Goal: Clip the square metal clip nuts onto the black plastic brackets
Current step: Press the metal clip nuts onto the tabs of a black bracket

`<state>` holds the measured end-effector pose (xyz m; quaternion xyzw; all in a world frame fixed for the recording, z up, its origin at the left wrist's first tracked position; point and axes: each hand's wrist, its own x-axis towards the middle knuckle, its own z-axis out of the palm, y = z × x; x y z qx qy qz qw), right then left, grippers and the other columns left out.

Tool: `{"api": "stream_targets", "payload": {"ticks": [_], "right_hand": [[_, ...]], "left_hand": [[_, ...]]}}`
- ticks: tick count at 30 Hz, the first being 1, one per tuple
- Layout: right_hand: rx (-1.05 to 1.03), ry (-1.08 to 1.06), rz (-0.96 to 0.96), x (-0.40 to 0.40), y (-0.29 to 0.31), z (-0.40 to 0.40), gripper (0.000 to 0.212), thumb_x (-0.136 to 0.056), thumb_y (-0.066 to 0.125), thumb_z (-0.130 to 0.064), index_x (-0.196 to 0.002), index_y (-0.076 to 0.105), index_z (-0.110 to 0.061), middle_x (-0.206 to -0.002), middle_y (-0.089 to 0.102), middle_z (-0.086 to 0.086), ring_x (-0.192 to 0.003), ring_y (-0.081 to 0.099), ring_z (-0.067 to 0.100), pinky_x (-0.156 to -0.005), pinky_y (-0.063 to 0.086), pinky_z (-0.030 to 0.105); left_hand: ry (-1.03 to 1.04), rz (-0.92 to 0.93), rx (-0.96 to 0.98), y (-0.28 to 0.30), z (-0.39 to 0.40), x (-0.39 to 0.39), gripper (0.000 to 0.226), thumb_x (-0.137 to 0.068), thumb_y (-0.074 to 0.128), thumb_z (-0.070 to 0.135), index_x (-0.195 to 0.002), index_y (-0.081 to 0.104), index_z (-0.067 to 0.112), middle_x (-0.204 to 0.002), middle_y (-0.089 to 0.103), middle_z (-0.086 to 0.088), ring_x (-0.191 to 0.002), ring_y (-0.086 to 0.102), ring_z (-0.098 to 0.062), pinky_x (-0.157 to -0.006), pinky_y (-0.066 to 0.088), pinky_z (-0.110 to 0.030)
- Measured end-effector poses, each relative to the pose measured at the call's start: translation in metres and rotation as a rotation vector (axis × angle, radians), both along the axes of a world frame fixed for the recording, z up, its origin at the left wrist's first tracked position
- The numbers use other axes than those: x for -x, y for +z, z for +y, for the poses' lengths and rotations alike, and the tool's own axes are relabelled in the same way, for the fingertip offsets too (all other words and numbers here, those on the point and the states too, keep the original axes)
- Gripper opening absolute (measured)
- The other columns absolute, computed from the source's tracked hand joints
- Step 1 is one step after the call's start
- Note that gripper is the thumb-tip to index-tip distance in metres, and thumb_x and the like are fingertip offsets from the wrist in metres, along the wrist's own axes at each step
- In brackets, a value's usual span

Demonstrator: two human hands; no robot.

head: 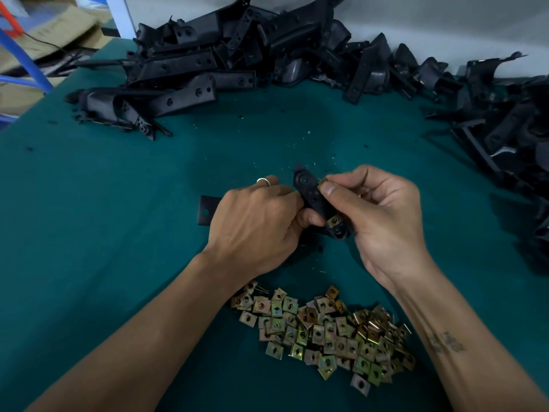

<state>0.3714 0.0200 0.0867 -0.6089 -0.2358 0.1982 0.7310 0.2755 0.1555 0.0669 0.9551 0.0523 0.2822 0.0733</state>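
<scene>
Clip nut in work (324, 183): pinched at the right thumb and fingertips, set against the upper edge of the held bracket, near its top hole. Mostly hidden by the thumb; whether it has started onto the edge, cannot tell.
Bracket (309, 191): black plastic, held above the bench between both hands, tilted, one end pointing away from the person.
Fitted nut (334, 221): one brass-coloured clip nut appears already seated lower on the same bracket.
Left hand (255, 224): fingers curled round the bracket, thumb pressing its face. Ring on one finger.
Right hand (383, 215): closed in a pinch on the clip nut.
Step, judged: second nut going on; bracket about half done.
Technique: keep the left grip firm as a backstop; present the nut's open side square to the edge, line its hole with the bracket hole, push straight with the thumb until it seats.
Risk: a skewed nut may jam or slip from the pinch.
Nut supply (323, 331): loose heap on the bench, near the person, between the forearms.
Bracket stock (208, 63): black piles at the far edge and on the right side.
Bench (118, 203): green cover, small specks of debris by the hands.
</scene>
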Motion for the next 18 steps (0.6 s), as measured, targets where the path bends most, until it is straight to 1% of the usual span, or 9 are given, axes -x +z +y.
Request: {"api": "stream_targets", "payload": {"ticks": [2, 4, 5, 7, 10, 11, 14, 16, 18], "right_hand": [[-0.049, -0.004, 0.028, 0.003, -0.002, 0.002, 0.021, -0.081, 0.076, -0.004, -0.069, 0.074, -0.02, -0.08, 0.072, 0.008, -0.077, 0.064, 0.024, -0.076, 0.054, 0.039], [-0.111, -0.02, 0.062, 0.006, -0.005, 0.003, 0.015, -0.081, 0.072, -0.007, -0.07, 0.072, -0.017, -0.087, 0.071, 0.016, -0.084, 0.062, 0.032, -0.083, 0.048, 0.049], [-0.135, -0.03, 0.069, 0.008, -0.006, 0.004, 0.014, -0.081, 0.071, -0.007, -0.071, 0.071, -0.015, -0.089, 0.071, 0.019, -0.086, 0.061, 0.034, -0.085, 0.045, 0.052], [-0.159, -0.041, 0.082, 0.012, -0.008, 0.006, 0.013, -0.081, 0.07, -0.005, -0.071, 0.07, -0.013, -0.092, 0.069, 0.022, -0.089, 0.06, 0.035, -0.087, 0.042, 0.052], [-0.171, -0.013, 0.101, 0.014, -0.01, 0.007, 0.014, -0.083, 0.065, -0.004, -0.07, 0.067, -0.01, -0.093, 0.064, 0.027, -0.087, 0.056, 0.034, -0.086, 0.04, 0.052], [-0.177, 0.003, 0.104, 0.014, -0.009, 0.008, 0.017, -0.084, 0.062, -0.004, -0.068, 0.066, -0.01, -0.091, 0.063, 0.027, -0.086, 0.054, 0.034, -0.085, 0.039, 0.052], [-0.195, 0.036, 0.116, 0.016, -0.008, 0.008, 0.026, -0.085, 0.056, -0.007, -0.063, 0.065, -0.015, -0.089, 0.065, 0.016, -0.085, 0.055, 0.032, -0.082, 0.037, 0.051], [-0.173, 0.051, 0.106, 0.017, -0.007, 0.008, 0.024, -0.084, 0.055, -0.009, -0.064, 0.066, -0.016, -0.092, 0.068, 0.01, -0.085, 0.056, 0.03, -0.082, 0.038, 0.05], [-0.137, 0.071, 0.076, 0.015, -0.009, 0.006, 0.022, -0.086, 0.053, -0.009, -0.068, 0.066, -0.013, -0.097, 0.069, 0.008, -0.086, 0.057, 0.029, -0.085, 0.039, 0.052]], "left_hand": [[-0.006, -0.02, 0.009, 0.0, 0.001, 0.0, 0.056, -0.1, 0.034, 0.052, -0.068, 0.057, 0.013, -0.071, 0.065, 0.001, -0.074, 0.061, -0.028, -0.049, 0.033, -0.031], [-0.011, -0.049, 0.018, 0.001, 0.001, 0.0, 0.054, -0.099, 0.037, 0.052, -0.066, 0.054, 0.013, -0.069, 0.063, 0.001, -0.071, 0.061, -0.029, -0.049, 0.03, -0.029], [-0.014, -0.061, 0.021, 0.001, 0.001, 0.001, 0.053, -0.099, 0.038, 0.052, -0.065, 0.053, 0.014, -0.068, 0.063, 0.001, -0.069, 0.061, -0.029, -0.05, 0.029, -0.028], [-0.024, -0.077, 0.031, 0.001, 0.001, 0.001, 0.05, -0.099, 0.039, 0.051, -0.064, 0.047, 0.017, -0.066, 0.062, 0.002, -0.067, 0.061, -0.029, -0.049, 0.028, -0.028], [-0.039, -0.082, 0.056, 0.001, 0.001, 0.001, 0.043, -0.098, 0.038, 0.051, -0.067, 0.033, 0.022, -0.065, 0.06, 0.001, -0.065, 0.059, -0.029, -0.049, 0.027, -0.028], [-0.044, -0.08, 0.062, 0.001, 0.001, 0.001, 0.043, -0.099, 0.036, 0.052, -0.068, 0.031, 0.022, -0.064, 0.059, 0.001, -0.065, 0.059, -0.029, -0.049, 0.028, -0.028], [-0.049, -0.071, 0.069, 0.0, 0.002, 0.001, 0.041, -0.099, 0.034, 0.051, -0.07, 0.032, 0.023, -0.065, 0.06, 0.0, -0.065, 0.059, -0.03, -0.048, 0.028, -0.029], [-0.033, -0.044, 0.072, 0.001, 0.002, 0.001, 0.043, -0.099, 0.034, 0.051, -0.068, 0.038, 0.021, -0.067, 0.061, -0.001, -0.067, 0.059, -0.03, -0.047, 0.032, -0.031], [-0.014, -0.024, 0.072, 0.002, 0.003, 0.001, 0.047, -0.099, 0.037, 0.048, -0.068, 0.048, 0.015, -0.069, 0.062, -0.001, -0.068, 0.06, -0.03, -0.045, 0.038, -0.033]]}}
